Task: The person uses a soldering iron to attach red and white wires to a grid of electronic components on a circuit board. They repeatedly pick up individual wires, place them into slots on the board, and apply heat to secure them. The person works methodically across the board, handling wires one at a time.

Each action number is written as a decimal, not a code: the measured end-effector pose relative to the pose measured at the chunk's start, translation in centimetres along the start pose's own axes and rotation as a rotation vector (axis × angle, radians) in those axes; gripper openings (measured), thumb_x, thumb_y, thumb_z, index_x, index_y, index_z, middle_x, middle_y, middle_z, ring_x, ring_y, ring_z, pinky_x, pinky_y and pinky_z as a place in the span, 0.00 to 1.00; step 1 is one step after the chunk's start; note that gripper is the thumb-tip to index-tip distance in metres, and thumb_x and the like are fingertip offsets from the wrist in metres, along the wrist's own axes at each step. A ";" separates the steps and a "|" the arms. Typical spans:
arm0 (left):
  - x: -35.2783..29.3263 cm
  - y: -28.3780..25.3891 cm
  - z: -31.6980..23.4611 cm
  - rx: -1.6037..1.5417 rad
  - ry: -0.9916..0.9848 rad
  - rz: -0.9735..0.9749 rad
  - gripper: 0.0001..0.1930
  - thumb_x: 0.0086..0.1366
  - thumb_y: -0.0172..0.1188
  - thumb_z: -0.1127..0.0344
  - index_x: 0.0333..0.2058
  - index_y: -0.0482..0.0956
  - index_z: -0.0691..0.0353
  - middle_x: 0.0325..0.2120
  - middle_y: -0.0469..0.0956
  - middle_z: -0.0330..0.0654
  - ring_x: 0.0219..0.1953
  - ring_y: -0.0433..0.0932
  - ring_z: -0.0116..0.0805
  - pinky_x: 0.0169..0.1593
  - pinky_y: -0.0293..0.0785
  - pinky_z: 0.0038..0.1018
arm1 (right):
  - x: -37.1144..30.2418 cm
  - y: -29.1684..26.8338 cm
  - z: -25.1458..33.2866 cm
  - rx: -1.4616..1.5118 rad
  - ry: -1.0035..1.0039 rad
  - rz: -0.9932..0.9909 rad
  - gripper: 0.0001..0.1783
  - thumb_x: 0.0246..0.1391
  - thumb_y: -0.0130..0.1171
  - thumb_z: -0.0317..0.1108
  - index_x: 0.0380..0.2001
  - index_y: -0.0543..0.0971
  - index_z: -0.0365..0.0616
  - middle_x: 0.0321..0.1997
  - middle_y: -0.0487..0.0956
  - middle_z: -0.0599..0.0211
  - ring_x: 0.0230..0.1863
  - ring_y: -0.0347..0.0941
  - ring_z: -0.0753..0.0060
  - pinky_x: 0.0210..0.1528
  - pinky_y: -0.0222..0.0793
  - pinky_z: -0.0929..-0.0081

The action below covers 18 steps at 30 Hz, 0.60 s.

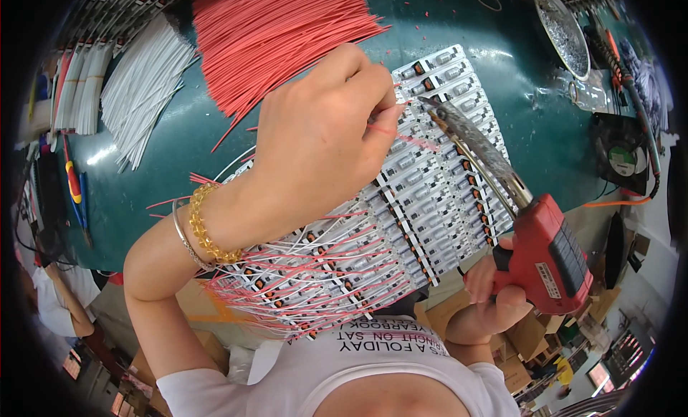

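Observation:
My left hand is closed in a pinch on a thin red wire, over the far part of a panel of small circuit boards. My right hand grips the handle of a red and black soldering gun. The gun's long tip points away and to the left, ending close to my left fingertips above the panel. Rows of red and white wires hang off the panel's near left part. My left hand and forearm hide some boards; whether the tip touches one I cannot tell.
Piles of loose red wires and white wires lie on the green table. A pair of pliers is at the left. At the right are a round metal dish and a small black fan. Another person is at far left.

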<state>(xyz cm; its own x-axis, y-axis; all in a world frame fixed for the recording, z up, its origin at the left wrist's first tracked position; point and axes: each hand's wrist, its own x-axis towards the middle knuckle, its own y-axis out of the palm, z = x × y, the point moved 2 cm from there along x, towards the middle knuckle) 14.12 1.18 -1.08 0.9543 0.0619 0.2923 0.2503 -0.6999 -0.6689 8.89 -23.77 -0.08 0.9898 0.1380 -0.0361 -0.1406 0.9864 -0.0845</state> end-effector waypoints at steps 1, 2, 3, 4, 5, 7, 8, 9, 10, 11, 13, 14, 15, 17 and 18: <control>0.0 0.1 0.0 0.005 0.008 -0.007 0.04 0.50 0.61 0.76 0.23 0.74 0.66 0.23 0.69 0.40 0.21 0.71 0.31 0.23 0.68 0.23 | 0.1 0.1 -0.1 -0.010 -0.005 -0.008 0.41 0.51 0.54 0.59 0.46 0.62 0.25 0.08 0.63 0.74 0.08 0.57 0.82 0.12 0.55 0.84; 0.0 0.1 0.0 0.011 0.014 -0.010 0.04 0.50 0.61 0.76 0.23 0.74 0.66 0.23 0.69 0.40 0.21 0.71 0.31 0.23 0.68 0.23 | 0.1 0.2 -0.1 -0.021 -0.010 -0.015 0.40 0.51 0.53 0.59 0.45 0.63 0.25 0.08 0.63 0.73 0.08 0.58 0.82 0.12 0.55 0.84; 0.0 0.1 -0.1 0.018 0.018 -0.012 0.04 0.49 0.61 0.77 0.23 0.74 0.66 0.23 0.69 0.40 0.21 0.72 0.32 0.24 0.69 0.23 | 0.1 0.2 -0.1 -0.019 0.000 -0.014 0.40 0.51 0.53 0.59 0.44 0.63 0.25 0.09 0.63 0.73 0.08 0.58 0.82 0.12 0.55 0.84; 0.0 0.1 -0.1 0.024 0.021 -0.015 0.04 0.49 0.61 0.77 0.23 0.74 0.66 0.23 0.69 0.40 0.21 0.72 0.32 0.24 0.69 0.23 | 0.2 0.3 0.0 -0.018 0.010 -0.013 0.39 0.51 0.53 0.59 0.43 0.64 0.26 0.09 0.63 0.73 0.08 0.58 0.81 0.12 0.56 0.83; 0.0 0.2 -0.1 0.024 0.025 -0.016 0.04 0.49 0.61 0.77 0.23 0.74 0.66 0.23 0.70 0.40 0.21 0.72 0.32 0.24 0.69 0.24 | 0.1 0.3 0.1 -0.016 0.020 -0.012 0.39 0.51 0.53 0.59 0.43 0.64 0.26 0.09 0.64 0.72 0.08 0.59 0.81 0.12 0.56 0.83; 0.0 0.1 -0.1 0.029 0.033 -0.020 0.04 0.48 0.61 0.77 0.23 0.74 0.66 0.23 0.70 0.40 0.21 0.73 0.33 0.24 0.69 0.24 | 0.1 0.1 -0.3 -0.028 0.012 0.012 0.38 0.51 0.54 0.58 0.43 0.64 0.27 0.10 0.64 0.72 0.09 0.59 0.81 0.12 0.56 0.83; 0.0 0.2 -0.2 0.036 0.036 -0.025 0.04 0.48 0.61 0.77 0.23 0.74 0.66 0.23 0.70 0.40 0.21 0.73 0.33 0.24 0.69 0.24 | 0.1 0.0 -0.4 -0.034 0.009 0.024 0.38 0.51 0.54 0.58 0.43 0.64 0.27 0.10 0.64 0.72 0.09 0.59 0.81 0.12 0.56 0.83; 0.0 0.2 -0.2 0.043 0.039 -0.030 0.04 0.48 0.61 0.77 0.22 0.73 0.66 0.23 0.70 0.40 0.21 0.73 0.33 0.24 0.69 0.24 | 0.1 0.0 -0.4 -0.031 0.011 0.037 0.38 0.51 0.54 0.58 0.43 0.64 0.27 0.10 0.64 0.72 0.09 0.59 0.81 0.12 0.56 0.83; 0.0 0.2 -0.2 0.049 0.042 -0.034 0.04 0.48 0.61 0.77 0.22 0.73 0.66 0.23 0.70 0.40 0.21 0.73 0.33 0.24 0.69 0.25 | 0.2 0.1 -0.3 -0.028 0.012 0.050 0.38 0.51 0.54 0.58 0.43 0.64 0.27 0.10 0.64 0.72 0.09 0.59 0.81 0.12 0.56 0.83; -0.1 0.3 -0.2 0.047 0.043 -0.036 0.04 0.48 0.61 0.77 0.22 0.73 0.66 0.22 0.70 0.40 0.21 0.73 0.33 0.24 0.70 0.25 | 0.3 0.1 -0.3 -0.024 0.014 0.063 0.38 0.50 0.55 0.58 0.43 0.64 0.27 0.09 0.64 0.73 0.09 0.59 0.81 0.12 0.56 0.83; 0.0 0.3 -0.1 0.046 0.048 -0.039 0.04 0.48 0.61 0.77 0.22 0.73 0.66 0.22 0.70 0.40 0.20 0.73 0.33 0.24 0.70 0.25 | 0.1 0.2 0.1 -0.042 -0.012 0.038 0.39 0.50 0.55 0.58 0.44 0.64 0.26 0.09 0.63 0.73 0.08 0.59 0.81 0.12 0.55 0.83; 0.0 0.3 -0.2 0.045 0.051 -0.038 0.04 0.48 0.61 0.77 0.22 0.73 0.66 0.22 0.70 0.40 0.21 0.73 0.33 0.24 0.70 0.25 | 0.1 0.2 0.2 -0.051 -0.025 0.025 0.40 0.50 0.55 0.58 0.45 0.64 0.26 0.09 0.63 0.74 0.08 0.58 0.82 0.12 0.55 0.83; 0.0 0.3 -0.2 0.044 0.054 -0.037 0.04 0.48 0.61 0.77 0.22 0.73 0.66 0.22 0.70 0.40 0.21 0.73 0.33 0.24 0.70 0.25 | 0.0 0.1 0.1 -0.024 -0.014 0.012 0.40 0.50 0.55 0.58 0.46 0.64 0.25 0.08 0.63 0.74 0.08 0.58 0.82 0.12 0.55 0.83; 0.0 0.3 -0.2 0.045 0.057 -0.036 0.04 0.48 0.61 0.76 0.22 0.73 0.66 0.22 0.70 0.40 0.21 0.73 0.33 0.24 0.70 0.25 | -0.2 -0.1 0.0 0.030 0.008 -0.015 0.41 0.50 0.55 0.58 0.47 0.63 0.24 0.08 0.63 0.74 0.08 0.57 0.82 0.12 0.54 0.83; 0.0 0.3 -0.2 0.048 0.058 -0.036 0.04 0.48 0.61 0.76 0.22 0.73 0.66 0.22 0.70 0.40 0.21 0.73 0.33 0.24 0.70 0.25 | -0.2 0.0 0.0 0.023 0.016 -0.020 0.42 0.50 0.55 0.58 0.48 0.62 0.24 0.08 0.63 0.74 0.08 0.57 0.82 0.12 0.53 0.83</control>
<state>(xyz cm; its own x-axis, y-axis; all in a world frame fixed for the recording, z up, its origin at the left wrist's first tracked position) 14.14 0.87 -1.16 0.9336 0.0441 0.3555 0.2935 -0.6632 -0.6885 8.73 -23.83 -0.04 0.9919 0.1167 -0.0507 -0.1197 0.9909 -0.0621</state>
